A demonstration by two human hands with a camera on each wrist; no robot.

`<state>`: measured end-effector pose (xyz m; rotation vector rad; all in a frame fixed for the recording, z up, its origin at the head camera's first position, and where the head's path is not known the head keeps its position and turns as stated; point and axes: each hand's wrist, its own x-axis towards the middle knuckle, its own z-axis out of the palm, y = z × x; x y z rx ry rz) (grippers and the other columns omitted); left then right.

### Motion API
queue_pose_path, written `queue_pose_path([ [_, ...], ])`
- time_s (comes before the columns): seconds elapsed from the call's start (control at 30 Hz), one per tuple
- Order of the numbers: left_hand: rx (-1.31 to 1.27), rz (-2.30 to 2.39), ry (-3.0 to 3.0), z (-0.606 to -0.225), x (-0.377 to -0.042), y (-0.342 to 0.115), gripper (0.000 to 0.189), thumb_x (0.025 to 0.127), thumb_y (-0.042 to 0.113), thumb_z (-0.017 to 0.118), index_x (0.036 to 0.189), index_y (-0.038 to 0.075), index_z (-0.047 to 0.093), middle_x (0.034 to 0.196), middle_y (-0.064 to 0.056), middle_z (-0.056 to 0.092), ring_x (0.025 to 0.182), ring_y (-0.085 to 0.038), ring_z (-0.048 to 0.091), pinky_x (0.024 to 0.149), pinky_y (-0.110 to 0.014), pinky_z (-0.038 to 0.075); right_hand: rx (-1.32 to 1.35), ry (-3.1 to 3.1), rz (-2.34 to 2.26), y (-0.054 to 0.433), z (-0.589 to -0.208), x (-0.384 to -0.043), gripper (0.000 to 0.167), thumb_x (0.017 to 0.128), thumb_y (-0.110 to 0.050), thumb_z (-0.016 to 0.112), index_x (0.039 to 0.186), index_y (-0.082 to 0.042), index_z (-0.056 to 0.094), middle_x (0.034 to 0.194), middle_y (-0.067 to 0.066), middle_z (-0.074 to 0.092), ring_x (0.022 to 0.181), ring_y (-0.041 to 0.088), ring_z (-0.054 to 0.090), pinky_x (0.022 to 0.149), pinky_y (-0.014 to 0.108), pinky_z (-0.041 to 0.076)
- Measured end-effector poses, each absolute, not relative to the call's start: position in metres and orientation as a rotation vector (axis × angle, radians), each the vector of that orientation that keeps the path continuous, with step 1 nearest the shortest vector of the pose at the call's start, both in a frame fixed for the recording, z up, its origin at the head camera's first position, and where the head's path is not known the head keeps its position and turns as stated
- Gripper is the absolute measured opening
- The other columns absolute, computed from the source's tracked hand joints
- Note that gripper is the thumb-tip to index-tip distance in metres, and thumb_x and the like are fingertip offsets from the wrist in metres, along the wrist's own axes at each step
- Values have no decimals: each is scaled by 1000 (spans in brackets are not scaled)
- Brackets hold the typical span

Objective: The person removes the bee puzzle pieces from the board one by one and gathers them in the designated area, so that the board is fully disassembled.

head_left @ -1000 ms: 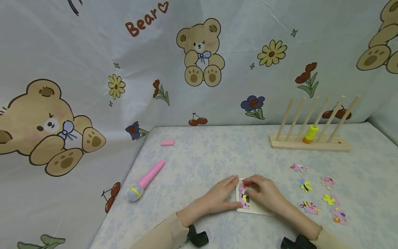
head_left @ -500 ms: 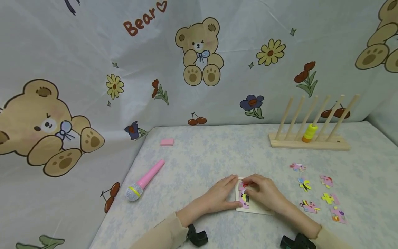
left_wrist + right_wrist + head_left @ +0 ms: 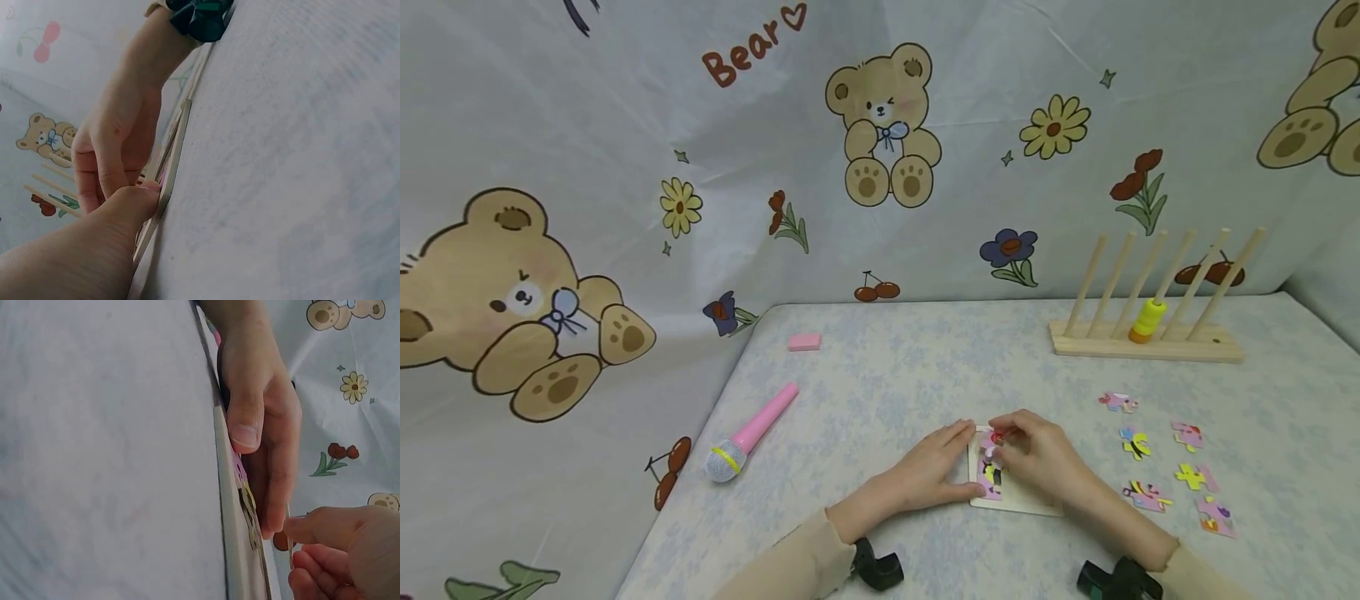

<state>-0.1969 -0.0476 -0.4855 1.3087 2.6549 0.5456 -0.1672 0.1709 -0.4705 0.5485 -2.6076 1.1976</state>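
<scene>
A shallow wooden puzzle tray (image 3: 1026, 502) lies on the table with pink and yellow pieces (image 3: 991, 479) along its left side. My left hand (image 3: 917, 473) rests at the tray's left edge, fingers extended along its far corner and thumb pressing near the lower edge. The right hand (image 3: 1048, 454) pinches a pink-and-red puzzle piece (image 3: 990, 444) between thumb and fingers over the tray's upper left part. In the right wrist view that piece (image 3: 290, 550) shows as a thin edge, raised from the tray. The right hand hides part of the tray.
Several loose puzzle pieces (image 3: 1137, 444) lie to the right. Behind them stands a wooden peg rack (image 3: 1150, 348) with yellow and orange rings (image 3: 1148, 318) on one peg. A pink toy microphone (image 3: 752, 433) and a pink block (image 3: 804, 342) lie on the left.
My right hand has shifted slightly up and to the right, and the pinched puzzle piece has moved with it. The left hand stays in place at the tray edge.
</scene>
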Motion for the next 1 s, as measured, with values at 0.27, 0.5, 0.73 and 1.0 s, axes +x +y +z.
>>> queue_pose_path([
  [0.27, 1309, 540, 2649, -484, -194, -47, 86, 91, 57, 50, 149, 1, 20, 153, -13, 21, 139, -21, 20, 110, -32, 21, 553, -2624, 1145, 203, -444, -179, 32, 82, -5, 73, 112, -1, 65, 105, 6, 65, 94, 26, 61, 79, 45, 51],
  [0.5, 1328, 521, 2666, -484, -195, -47, 87, 91, 56, 52, 149, -1, 20, 153, -14, 22, 139, -21, 20, 111, -31, 20, 591, -2739, 1051, 254, -432, -215, 33, 84, -14, 73, 114, -1, 65, 107, 8, 66, 95, 26, 60, 82, 45, 49],
  [0.73, 1301, 543, 2645, -484, -196, -49, 88, 91, 57, 51, 150, 2, 18, 154, -12, 19, 140, -20, 17, 111, -31, 19, 690, -2845, 1027, 281, -440, -234, 31, 83, -7, 72, 111, 4, 65, 104, 11, 66, 91, 27, 61, 79, 37, 52],
  [1.0, 1320, 528, 2656, -483, -197, -50, 87, 91, 56, 51, 150, 1, 19, 154, -12, 20, 140, -20, 18, 111, -31, 19, 664, -2932, 952, 291, -450, -241, 29, 81, -4, 71, 109, 4, 65, 102, 10, 66, 93, 29, 61, 78, 40, 52],
])
